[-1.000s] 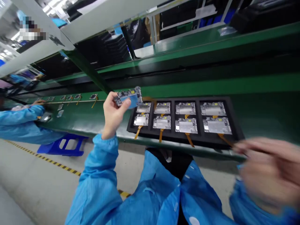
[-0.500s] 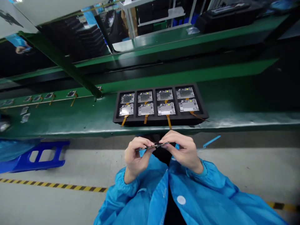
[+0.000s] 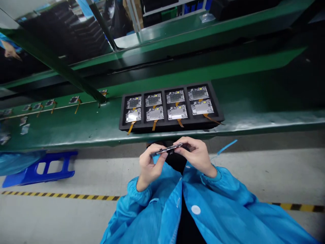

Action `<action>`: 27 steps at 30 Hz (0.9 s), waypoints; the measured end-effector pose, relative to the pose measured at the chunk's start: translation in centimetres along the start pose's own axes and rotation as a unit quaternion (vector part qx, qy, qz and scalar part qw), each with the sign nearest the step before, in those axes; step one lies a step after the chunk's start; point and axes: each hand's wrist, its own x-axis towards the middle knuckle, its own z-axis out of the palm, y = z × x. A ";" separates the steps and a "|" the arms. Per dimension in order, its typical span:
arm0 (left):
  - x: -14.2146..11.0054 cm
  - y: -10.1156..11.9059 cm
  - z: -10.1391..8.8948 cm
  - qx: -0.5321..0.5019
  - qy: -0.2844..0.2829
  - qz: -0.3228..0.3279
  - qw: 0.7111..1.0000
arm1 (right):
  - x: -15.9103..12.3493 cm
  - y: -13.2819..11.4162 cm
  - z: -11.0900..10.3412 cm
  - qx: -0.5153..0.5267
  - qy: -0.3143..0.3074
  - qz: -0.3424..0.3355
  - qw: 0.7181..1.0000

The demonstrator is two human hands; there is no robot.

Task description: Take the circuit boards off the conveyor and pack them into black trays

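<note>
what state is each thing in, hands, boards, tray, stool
Thin dark circuit board: held nearly edge-on
Bare left hand: pinching its left end
Bare right hand: pinching its right end
Rectangular black foam tray: open, loaded
Eight silvery circuit boards: lying inside it
Blue plastic stool: partly covered

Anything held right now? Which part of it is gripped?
Yes, one circuit board, seen nearly edge-on: the left hand pinches its left end, the right hand its right end, thumbs toward the wearer.
</note>
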 end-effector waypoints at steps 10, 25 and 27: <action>-1.2 -0.6 -0.9 0.035 0.002 -0.173 0.984 | 1.2 1.2 1.2 0.037 -0.044 0.060 0.997; 7.3 -13.3 -22.5 0.120 0.265 -0.349 0.891 | 6.1 2.2 -15.9 -0.274 0.319 -0.038 0.906; 8.6 -15.1 -23.0 0.133 0.248 -0.382 0.880 | 7.6 4.1 -18.0 -0.283 0.309 0.039 0.907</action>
